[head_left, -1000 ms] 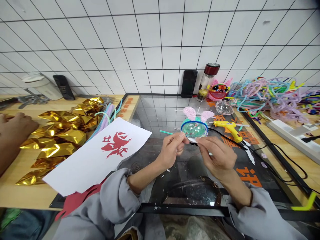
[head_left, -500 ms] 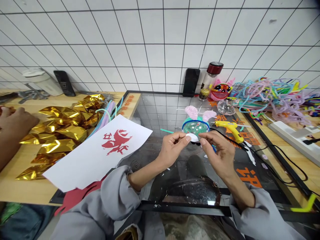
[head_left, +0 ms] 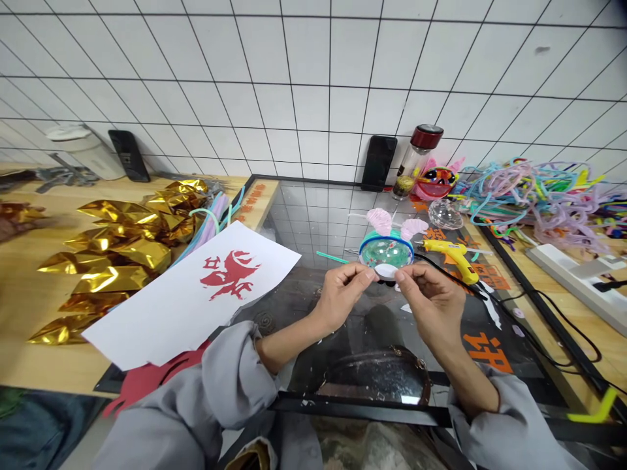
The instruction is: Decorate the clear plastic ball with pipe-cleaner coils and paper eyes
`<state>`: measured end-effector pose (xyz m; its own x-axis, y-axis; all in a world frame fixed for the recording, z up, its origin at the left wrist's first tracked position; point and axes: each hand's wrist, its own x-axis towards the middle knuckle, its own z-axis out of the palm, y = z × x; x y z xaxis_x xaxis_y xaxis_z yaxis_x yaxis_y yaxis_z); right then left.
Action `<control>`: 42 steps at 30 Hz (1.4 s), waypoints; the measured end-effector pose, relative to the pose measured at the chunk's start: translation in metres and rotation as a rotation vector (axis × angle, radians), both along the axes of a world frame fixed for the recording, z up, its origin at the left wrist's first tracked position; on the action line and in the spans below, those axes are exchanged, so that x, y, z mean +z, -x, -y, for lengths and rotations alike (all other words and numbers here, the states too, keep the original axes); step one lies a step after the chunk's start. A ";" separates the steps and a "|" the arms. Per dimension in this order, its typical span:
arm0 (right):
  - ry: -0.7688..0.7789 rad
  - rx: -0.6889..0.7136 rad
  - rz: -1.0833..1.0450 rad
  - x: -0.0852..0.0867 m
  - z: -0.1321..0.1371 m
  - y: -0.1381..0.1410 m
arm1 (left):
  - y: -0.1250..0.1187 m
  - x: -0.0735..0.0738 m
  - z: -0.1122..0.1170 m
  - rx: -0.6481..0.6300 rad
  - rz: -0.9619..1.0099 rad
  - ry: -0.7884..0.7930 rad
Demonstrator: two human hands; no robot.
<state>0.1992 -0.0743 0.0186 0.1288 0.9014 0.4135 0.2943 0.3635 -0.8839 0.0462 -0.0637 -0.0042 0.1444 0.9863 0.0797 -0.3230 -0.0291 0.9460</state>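
A small white oval paper piece [head_left: 386, 271] is pinched at both ends, by my left hand [head_left: 343, 294] on one side and my right hand [head_left: 435, 297] on the other. Just beyond it stands a clear dome [head_left: 386, 252] with a blue and green rim and two pink pipe-cleaner ears [head_left: 379, 220]; the paper covers part of its lower front. A yellow glue gun [head_left: 453, 254] lies to the right of my right hand. Left of my left hand is a thin green stick [head_left: 332, 257].
A white sheet with a red print [head_left: 181, 307] and gold foil shapes [head_left: 117, 261] lie left. Behind are a phone [head_left: 379, 163], a glass bottle [head_left: 414, 163] and a pink-eared craft [head_left: 435, 183]. Pipe cleaners [head_left: 533, 196] and a power strip [head_left: 582, 281] sit right. Another person's hand [head_left: 19, 220] shows far left.
My right fingers have closed onto the paper's right end, and the oval now lies level between both hands. The other person's hand at far left has drawn back.
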 end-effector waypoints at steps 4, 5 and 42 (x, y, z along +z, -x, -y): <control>-0.011 -0.104 -0.074 0.003 -0.006 -0.006 | 0.005 0.004 -0.013 0.101 0.209 0.136; -0.014 -0.119 -0.102 0.003 -0.007 -0.007 | 0.006 0.005 -0.016 0.128 0.264 0.197; -0.191 -0.184 0.362 -0.001 -0.005 0.023 | 0.016 -0.014 -0.030 0.087 -0.001 -0.078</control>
